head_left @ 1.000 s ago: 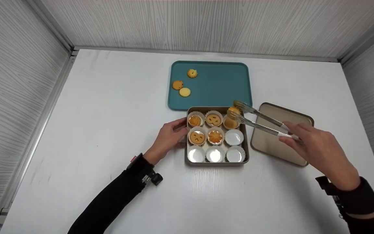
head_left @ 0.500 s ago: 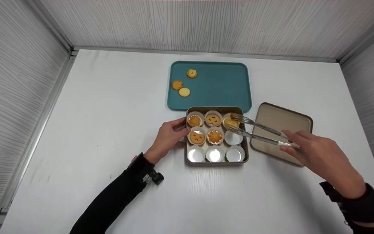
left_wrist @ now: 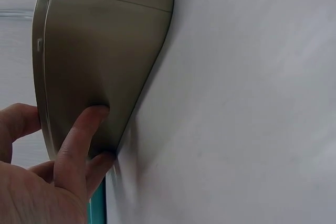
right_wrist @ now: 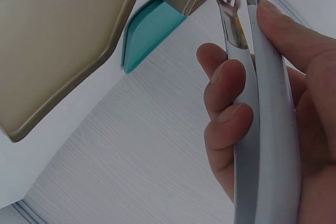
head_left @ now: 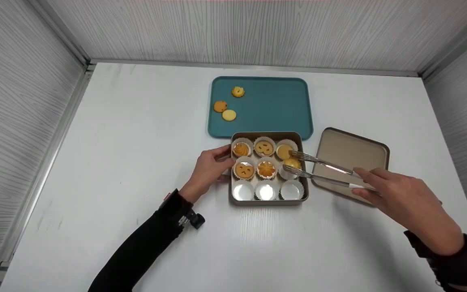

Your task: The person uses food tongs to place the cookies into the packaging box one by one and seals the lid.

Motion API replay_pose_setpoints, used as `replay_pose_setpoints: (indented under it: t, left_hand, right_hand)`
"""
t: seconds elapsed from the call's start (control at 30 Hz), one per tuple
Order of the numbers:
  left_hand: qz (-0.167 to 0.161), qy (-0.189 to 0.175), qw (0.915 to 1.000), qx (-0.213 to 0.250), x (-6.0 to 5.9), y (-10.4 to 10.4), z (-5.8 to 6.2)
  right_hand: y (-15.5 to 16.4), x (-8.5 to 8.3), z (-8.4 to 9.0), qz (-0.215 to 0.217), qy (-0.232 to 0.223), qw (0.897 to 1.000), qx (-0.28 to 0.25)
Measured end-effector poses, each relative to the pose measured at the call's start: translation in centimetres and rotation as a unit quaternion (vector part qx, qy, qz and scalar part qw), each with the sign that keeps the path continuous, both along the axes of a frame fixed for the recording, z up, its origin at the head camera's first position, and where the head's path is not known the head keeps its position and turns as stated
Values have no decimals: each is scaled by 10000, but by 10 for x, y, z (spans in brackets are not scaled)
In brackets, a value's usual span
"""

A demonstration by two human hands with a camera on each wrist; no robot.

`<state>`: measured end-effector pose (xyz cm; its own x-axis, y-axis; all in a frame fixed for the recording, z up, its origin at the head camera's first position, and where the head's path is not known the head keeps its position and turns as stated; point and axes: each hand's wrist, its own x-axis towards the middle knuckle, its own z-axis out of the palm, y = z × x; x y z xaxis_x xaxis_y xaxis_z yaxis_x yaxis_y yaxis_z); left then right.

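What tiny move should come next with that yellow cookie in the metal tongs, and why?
Probably settle the small yellow cookie into the round white paper cup at the right of the middle row: the right hand holds it in silver, white-handled tongs over that cup, and the left hand grips the rectangular bronze tin.

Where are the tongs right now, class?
In the head view, the tongs are right of centre in the right hand, extending over the right rim of the tin.
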<state>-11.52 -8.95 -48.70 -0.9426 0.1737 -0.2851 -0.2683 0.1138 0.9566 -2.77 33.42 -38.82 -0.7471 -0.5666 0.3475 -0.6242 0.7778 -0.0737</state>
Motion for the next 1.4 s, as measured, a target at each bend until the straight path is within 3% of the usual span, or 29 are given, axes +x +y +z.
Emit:
replay_pose_setpoints:
  t: [0.27, 0.83, 1.4]
  left_hand:
    - [-2, 63, 9998, -161, -1, 0, -1]
    - [-37, 57, 10000, 37, 1, 2, -4]
    - [-61, 70, 9996, 273, 4, 1, -4]
  right_hand:
    - [-6, 1, 5, 147, 505, 9983, 270]
    - [-30, 2, 23, 155, 429, 9952, 863]
    - [-40, 1, 14, -5, 411, 9949, 920]
